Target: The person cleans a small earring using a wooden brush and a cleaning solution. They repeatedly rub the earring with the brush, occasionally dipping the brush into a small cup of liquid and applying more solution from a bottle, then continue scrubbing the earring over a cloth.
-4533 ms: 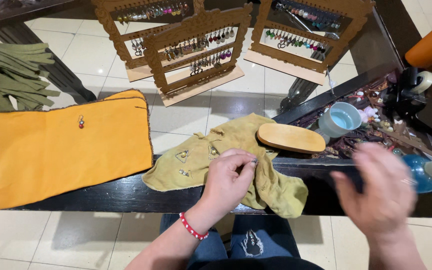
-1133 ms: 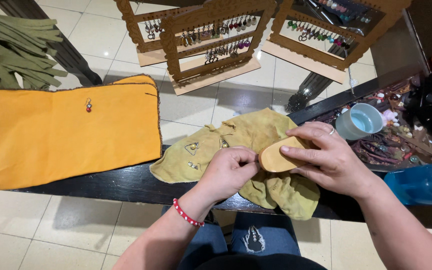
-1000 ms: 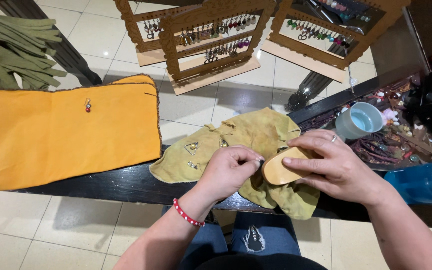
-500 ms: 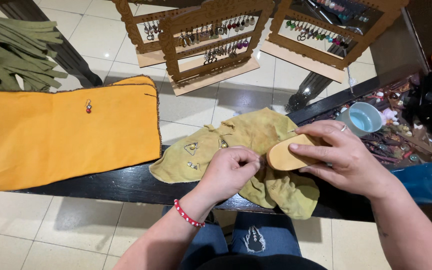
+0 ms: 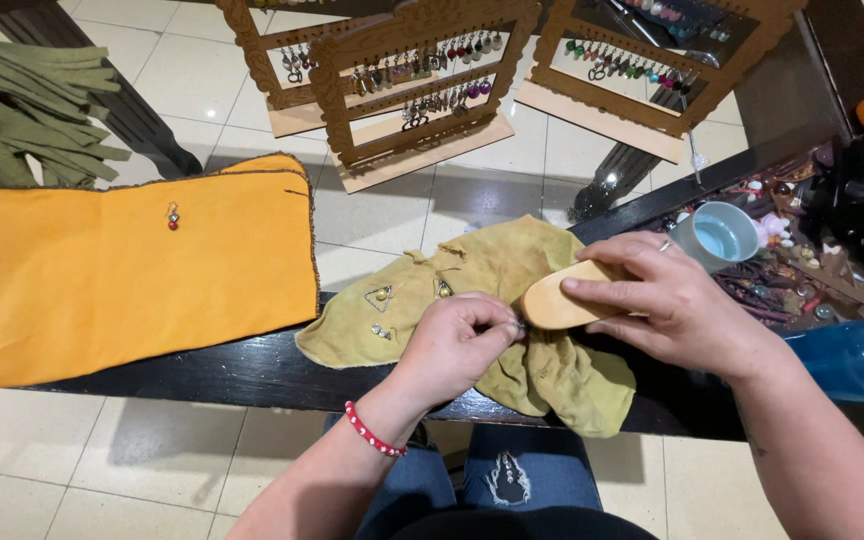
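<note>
A crumpled olive-yellow cloth lies on the glass table's near edge with small metal earrings on it. My left hand, a red bead bracelet on its wrist, pinches a tiny metal piece at its fingertips over the cloth. My right hand grips a tan oval wooden brush and holds its end against that tiny piece.
An orange cloth with one small earring covers the table's left. Green fabric strips lie at far left. Three wooden earring stands line the back. A light blue cup, beads and a blue bottle crowd the right.
My right hand has picked up the wooden brush from the cloth and brought it against the piece pinched in my left hand. The left hand stayed in place.
</note>
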